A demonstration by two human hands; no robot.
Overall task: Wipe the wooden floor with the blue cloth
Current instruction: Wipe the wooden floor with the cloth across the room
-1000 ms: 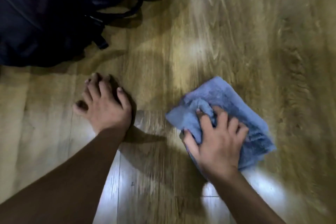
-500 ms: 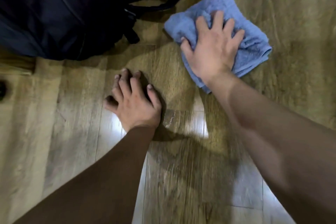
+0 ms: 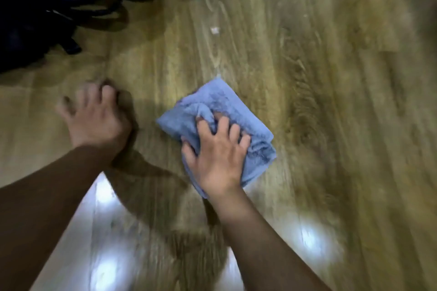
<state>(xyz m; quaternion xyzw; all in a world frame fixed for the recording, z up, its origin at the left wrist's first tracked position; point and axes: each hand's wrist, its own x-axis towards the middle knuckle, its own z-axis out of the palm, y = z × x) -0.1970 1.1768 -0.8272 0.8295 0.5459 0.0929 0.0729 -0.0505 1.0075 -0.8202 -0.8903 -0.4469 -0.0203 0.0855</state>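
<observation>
The folded blue cloth (image 3: 228,101) lies on the wooden floor (image 3: 319,82) near the middle of the view. My right hand (image 3: 218,156) sits on its near half, fingers bent and dug into the fabric so that a ridge bunches up at the fingertips. The thumb hooks the cloth's left edge. My left hand (image 3: 94,120) rests on the bare floor to the left of the cloth, fingers spread and blurred, holding nothing.
A dark bag (image 3: 35,7) with black straps fills the top left corner. A small white speck (image 3: 214,30) lies on the boards beyond the cloth. Bright light patches reflect off the floor near my forearms.
My right hand has pulled the cloth back from beside the bag toward me. The fingers went from flat on the cloth to bent into it. The left hand stays planted on the floor.
</observation>
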